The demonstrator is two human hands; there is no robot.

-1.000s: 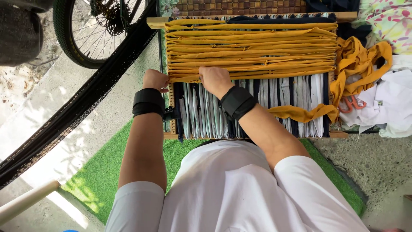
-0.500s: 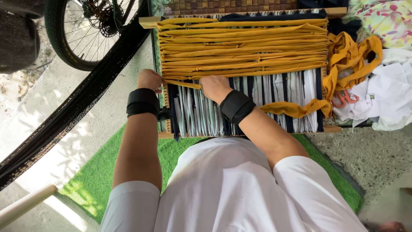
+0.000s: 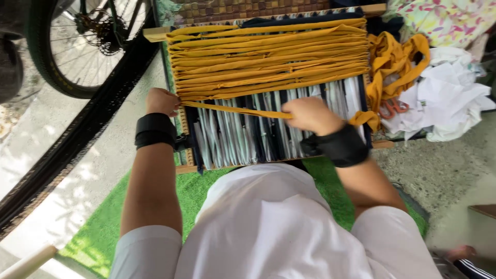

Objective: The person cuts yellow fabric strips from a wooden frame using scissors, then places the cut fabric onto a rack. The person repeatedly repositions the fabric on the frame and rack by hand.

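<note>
My left hand (image 3: 161, 101) is fisted at the loom's (image 3: 182, 126) left edge, pinning 1 yellow strip (image 3: 232, 109) that runs across the grey warp (image 3: 243, 135) to my right hand (image 3: 306, 114), pinching it mid-loom.

- Your left hand (image 3: 161, 101) grips the loom frame's (image 3: 182, 124) left edge
- Your right hand (image 3: 305, 113) pinches a yellow fabric strip (image 3: 232, 109) stretched across the striped warp (image 3: 243, 137)

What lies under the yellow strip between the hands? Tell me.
Under the yellow strip, upright white and dark fabric strips run across the wooden frame. The left hand and right hand hide its ends; beneath them nothing shows.
</note>
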